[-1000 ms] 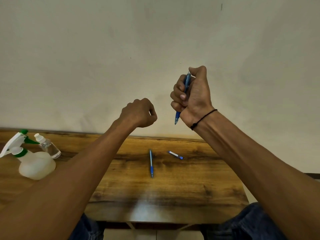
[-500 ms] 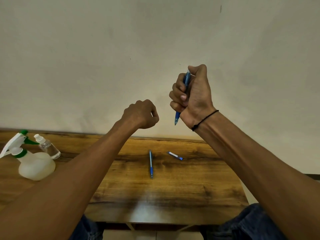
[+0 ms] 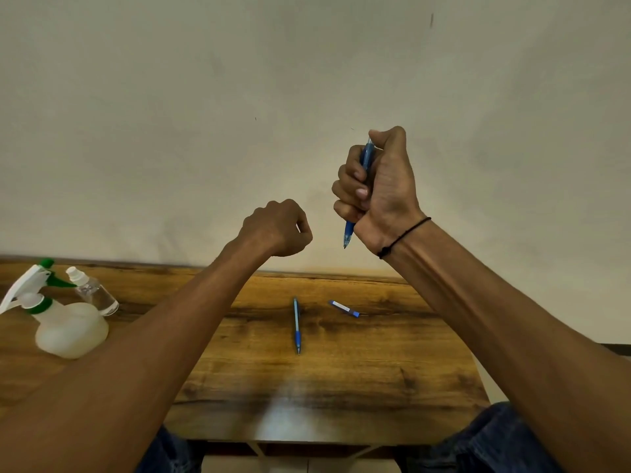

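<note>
Fingers of the right hand (image 3: 382, 192) stay wrapped round the blue pen (image 3: 366, 158), tip down, thumb over its top, high above the table (image 3: 375, 387). The left hand (image 3: 276, 228) hangs just beside it, curled into a fist with nothing showing inside. Barely anything has shifted this past second, so the work looks paused mid-air. A second pen (image 3: 297, 326) and a short blue piece (image 3: 344, 308) lie untouched below.

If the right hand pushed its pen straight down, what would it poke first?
The pen in the right hand probably meets the wooden table first, near the short blue piece; depth is unclear.
</note>
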Demonstrator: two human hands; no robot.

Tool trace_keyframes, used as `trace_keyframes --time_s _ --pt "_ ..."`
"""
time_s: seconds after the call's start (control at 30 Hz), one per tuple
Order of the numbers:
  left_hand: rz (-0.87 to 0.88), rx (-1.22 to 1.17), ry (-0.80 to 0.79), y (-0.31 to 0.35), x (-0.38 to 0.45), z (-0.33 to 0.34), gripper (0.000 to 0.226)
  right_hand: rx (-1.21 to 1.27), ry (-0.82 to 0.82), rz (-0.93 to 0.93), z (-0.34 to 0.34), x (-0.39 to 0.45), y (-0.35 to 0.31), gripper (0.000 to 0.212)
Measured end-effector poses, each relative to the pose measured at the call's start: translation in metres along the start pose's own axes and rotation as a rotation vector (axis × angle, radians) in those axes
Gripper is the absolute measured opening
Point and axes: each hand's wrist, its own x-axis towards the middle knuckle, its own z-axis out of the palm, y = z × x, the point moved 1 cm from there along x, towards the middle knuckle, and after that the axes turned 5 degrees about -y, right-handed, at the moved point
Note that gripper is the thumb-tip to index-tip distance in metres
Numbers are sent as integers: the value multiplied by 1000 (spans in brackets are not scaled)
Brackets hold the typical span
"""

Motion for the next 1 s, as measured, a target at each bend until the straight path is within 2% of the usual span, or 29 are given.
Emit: trace_keyframes --time_s 1.0 --pt "41 -8 -25 3 -2 1 19 -123 -47 -54 3 -3 0 58"
